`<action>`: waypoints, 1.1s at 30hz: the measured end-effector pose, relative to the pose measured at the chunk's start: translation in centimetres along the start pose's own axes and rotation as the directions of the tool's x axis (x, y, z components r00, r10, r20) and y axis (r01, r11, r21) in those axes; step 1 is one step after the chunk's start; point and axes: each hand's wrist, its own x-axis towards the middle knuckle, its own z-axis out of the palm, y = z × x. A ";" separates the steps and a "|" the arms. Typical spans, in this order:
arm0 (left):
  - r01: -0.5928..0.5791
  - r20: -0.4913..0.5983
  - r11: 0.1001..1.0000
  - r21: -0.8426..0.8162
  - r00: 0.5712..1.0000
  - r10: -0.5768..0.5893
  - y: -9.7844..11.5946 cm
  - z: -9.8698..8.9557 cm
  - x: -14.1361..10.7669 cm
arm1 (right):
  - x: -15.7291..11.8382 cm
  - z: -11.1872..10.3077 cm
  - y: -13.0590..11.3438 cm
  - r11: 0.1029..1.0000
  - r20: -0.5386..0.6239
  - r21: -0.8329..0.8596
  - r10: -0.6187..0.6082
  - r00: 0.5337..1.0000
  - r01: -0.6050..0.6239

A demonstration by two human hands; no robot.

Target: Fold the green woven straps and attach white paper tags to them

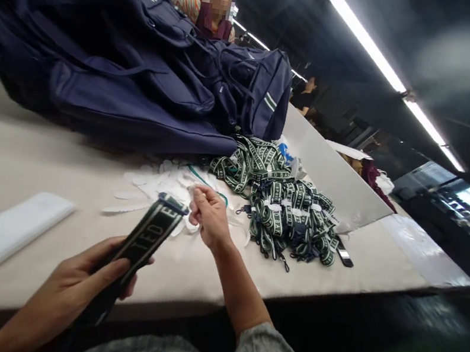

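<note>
My left hand (pixel 85 277) is closed around a folded dark green strap (pixel 147 239) with white lettering and pale edge lines. The strap's folded end points up and away from me. Over a loose pile of white strips (pixel 153 177), my right hand (pixel 210 214) has thumb and fingertips pinched together. Whether a white strip is between those fingertips cannot be made out against the pale pile. Just right of this hand lies a heap of bundled green and white straps (pixel 295 216), several wrapped with white bands, with dark hooks showing.
Navy bags (pixel 143 76) are piled along the table's far side. A white device (pixel 4 233) with a dark round window lies at left. Beside the strap heap is a dark flat object (pixel 345 251). A pale upright panel (pixel 326 167) stands behind it. People are in the background.
</note>
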 end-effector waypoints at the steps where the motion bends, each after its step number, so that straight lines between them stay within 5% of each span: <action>1: -0.003 0.031 1.000 0.005 1.000 0.003 0.4 0.3 -0.2 | -1.0 0.7 1.0 0.998 0.043 -0.024 0.063 0.997 -0.062; 10: 0.104 0.215 0.986 -0.127 0.974 -0.075 -0.9 -0.9 -1.0 | -5.2 3.6 4.3 0.978 0.388 -0.109 0.207 0.898 -0.179; 15: 0.099 0.172 0.979 -0.177 0.983 -0.068 -1.0 -1.6 -1.2 | -5.5 3.8 4.7 0.985 0.426 -0.158 0.136 0.894 -0.075; 19: 0.065 0.095 0.986 -0.155 0.994 -0.050 -0.6 -2.3 -0.7 | -6.2 3.5 4.7 0.979 0.457 -0.177 0.175 0.872 -0.103; 25: 0.120 0.148 0.972 -0.202 0.985 -0.091 0.4 -1.9 -0.5 | -6.2 3.9 5.2 0.968 0.391 -0.232 0.185 0.901 -0.098; 33: 0.075 0.094 0.931 -0.357 0.995 -0.044 1.3 -3.2 -0.8 | -6.0 4.1 5.6 0.987 0.450 0.007 0.143 0.882 -0.164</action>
